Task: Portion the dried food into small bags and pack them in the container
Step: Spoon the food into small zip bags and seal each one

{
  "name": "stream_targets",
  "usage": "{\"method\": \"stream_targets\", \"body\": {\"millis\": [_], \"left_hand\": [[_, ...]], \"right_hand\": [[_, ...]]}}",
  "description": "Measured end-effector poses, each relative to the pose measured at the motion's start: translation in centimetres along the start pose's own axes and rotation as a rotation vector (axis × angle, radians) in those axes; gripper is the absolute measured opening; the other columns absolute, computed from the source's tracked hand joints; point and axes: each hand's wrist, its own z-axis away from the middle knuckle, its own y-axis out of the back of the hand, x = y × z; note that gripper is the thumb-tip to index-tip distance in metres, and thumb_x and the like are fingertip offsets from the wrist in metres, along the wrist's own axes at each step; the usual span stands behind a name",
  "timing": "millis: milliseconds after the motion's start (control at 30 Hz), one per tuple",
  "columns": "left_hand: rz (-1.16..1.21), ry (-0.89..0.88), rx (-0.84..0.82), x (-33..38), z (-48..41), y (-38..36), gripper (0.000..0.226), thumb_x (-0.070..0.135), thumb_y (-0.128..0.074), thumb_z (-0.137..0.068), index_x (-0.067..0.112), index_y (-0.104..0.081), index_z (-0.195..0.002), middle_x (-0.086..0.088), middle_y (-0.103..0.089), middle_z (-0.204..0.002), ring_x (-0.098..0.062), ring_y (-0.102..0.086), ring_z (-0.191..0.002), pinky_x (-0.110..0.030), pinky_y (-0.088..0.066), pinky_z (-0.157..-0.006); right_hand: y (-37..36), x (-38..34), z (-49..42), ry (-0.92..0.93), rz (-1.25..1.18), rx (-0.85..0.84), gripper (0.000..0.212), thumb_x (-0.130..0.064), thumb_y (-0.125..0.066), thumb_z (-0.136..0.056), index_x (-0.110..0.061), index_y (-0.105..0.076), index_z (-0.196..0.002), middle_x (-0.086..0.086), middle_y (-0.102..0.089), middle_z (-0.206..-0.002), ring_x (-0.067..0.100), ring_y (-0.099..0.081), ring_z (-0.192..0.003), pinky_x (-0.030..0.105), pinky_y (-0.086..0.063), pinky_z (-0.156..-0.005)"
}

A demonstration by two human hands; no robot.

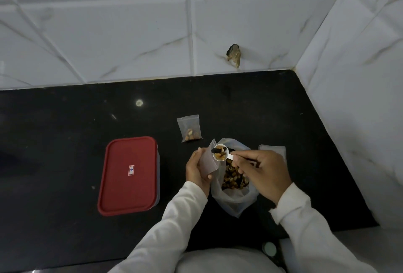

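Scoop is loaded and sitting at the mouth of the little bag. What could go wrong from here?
1. The scoop is heaped and looks nearly as wide as the mouth of the small bag, which only the left hand holds; pieces may spill onto the counter.
2. The container has its red lid on, so packing may need a hand freed first.

My right hand [263, 172] hides the handle of the scoop [221, 155] and part of the stack of empty bags [272, 149]; my left hand [196, 171] covers the lower edge of the small bag [208, 161]. Label [131, 170] on the red lid [122, 190]: too small to read.
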Motion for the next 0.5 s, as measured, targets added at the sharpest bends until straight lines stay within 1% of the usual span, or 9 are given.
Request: {"method": "stream_targets", "body": {"millis": [67, 133, 167, 233, 300, 367, 400, 433, 500], "left_hand": [[-0.007, -0.008, -0.008, 0.1, 0.0, 0.0, 0.025, 0.038, -0.06, -0.092, 0.017, -0.072, -0.096, -0.009, -0.067, -0.107, -0.023, -0.061, -0.091, -0.022, -0.045, -0.046], [0.002, -0.009, -0.008, 0.2, 0.0, 0.0, 0.023, 0.037, -0.06, -0.093, 0.019, -0.074, -0.091, -0.008, -0.068, -0.105, -0.024, -0.061, -0.092, -0.022, -0.047, -0.046], [-0.001, -0.016, -0.007, 0.1, 0.0, 0.0, 0.023, 0.037, -0.06, -0.092, 0.02, -0.074, -0.087, -0.008, -0.069, -0.104, -0.025, -0.062, -0.093, -0.022, -0.048, -0.048], [-0.021, -0.034, -0.016, 0.1, -0.1, 0.0, 0.023, 0.039, -0.061, -0.091, 0.021, -0.074, -0.087, -0.008, -0.069, -0.107, -0.025, -0.062, -0.094, -0.024, -0.048, -0.052], [-0.003, -0.036, -0.011, -0.1, -0.4, 0.1, 0.022, 0.04, -0.061, -0.09, 0.02, -0.072, -0.092, -0.008, -0.068, -0.108, -0.022, -0.063, -0.089, -0.023, -0.045, -0.047], [0.009, -0.029, -0.01, 0.1, -0.4, 0.2, 0.023, 0.041, -0.061, -0.091, 0.02, -0.07, -0.094, -0.006, -0.068, -0.103, -0.018, -0.064, -0.082, -0.022, -0.043, -0.043], [0.019, -0.023, -0.025, 0.2, -0.3, 0.2, 0.024, 0.042, -0.062, -0.09, 0.02, -0.07, -0.095, -0.005, -0.067, -0.099, -0.017, -0.063, -0.079, -0.021, -0.043, -0.042], [0.036, -0.016, -0.041, 0.2, -0.4, 0.2, 0.025, 0.042, -0.062, -0.09, 0.019, -0.069, -0.096, -0.004, -0.067, -0.095, -0.016, -0.064, -0.076, -0.021, -0.043, -0.042], [0.077, -0.001, -0.068, 0.2, -0.3, 0.3, 0.031, 0.043, -0.064, -0.088, 0.016, -0.068, -0.104, -0.006, -0.066, -0.096, -0.017, -0.064, -0.075, -0.021, -0.044, -0.042]], "right_hand": [[-0.9, -0.1, -0.6, 0.126, 0.173, 0.104, 0.017, -0.03, -0.059, -0.093, -0.034, -0.069, -0.106, -0.015, -0.072, -0.089, -0.009, -0.063, -0.078, 0.016, -0.054, -0.065], [-1.7, -0.3, -1.1, 0.26, 0.214, 0.196, 0.02, -0.029, -0.055, -0.096, -0.045, -0.065, -0.102, -0.026, -0.068, -0.087, -0.022, -0.056, -0.078, 0.009, -0.044, -0.054], [-1.9, -0.3, -1.0, 0.243, 0.221, 0.153, 0.02, -0.024, -0.058, -0.096, -0.042, -0.068, -0.096, -0.024, -0.068, -0.082, -0.018, -0.057, -0.074, 0.011, -0.045, -0.058], [-2.3, 0.2, -1.1, 0.227, 0.347, 0.056, 0.014, -0.018, -0.064, -0.092, -0.024, -0.075, -0.098, -0.008, -0.072, -0.083, -0.002, -0.061, -0.073, 0.019, -0.051, -0.067], [-2.8, 0.3, -1.2, 0.222, 0.539, 0.021, 0.013, -0.015, -0.073, -0.085, -0.012, -0.076, -0.097, 0.003, -0.072, -0.082, 0.01, -0.065, -0.074, 0.023, -0.053, -0.07], [-3.4, 0.2, -1.6, 0.331, 0.673, 0.088, 0.032, -0.009, -0.095, -0.049, -0.009, -0.077, -0.076, 0.002, -0.069, -0.064, 0.01, -0.066, -0.058, 0.022, -0.056, -0.056], [-3.4, 0.2, -1.6, 0.42, 0.698, 0.077, 0.042, -0.008, -0.097, -0.033, -0.01, -0.076, -0.069, 0.0, -0.067, -0.058, 0.01, -0.064, -0.05, 0.02, -0.055, -0.05], [-3.5, 0.3, -1.5, 0.513, 0.712, 0.12, 0.045, -0.009, -0.097, -0.03, -0.01, -0.076, -0.07, -0.001, -0.068, -0.059, 0.011, -0.064, -0.05, 0.019, -0.053, -0.049], [-3.3, 0.2, -0.7, 0.596, 0.708, 0.177, 0.042, -0.009, -0.091, -0.047, -0.008, -0.078, -0.086, 0.002, -0.072, -0.071, 0.016, -0.067, -0.059, 0.024, -0.056, -0.057]]}}
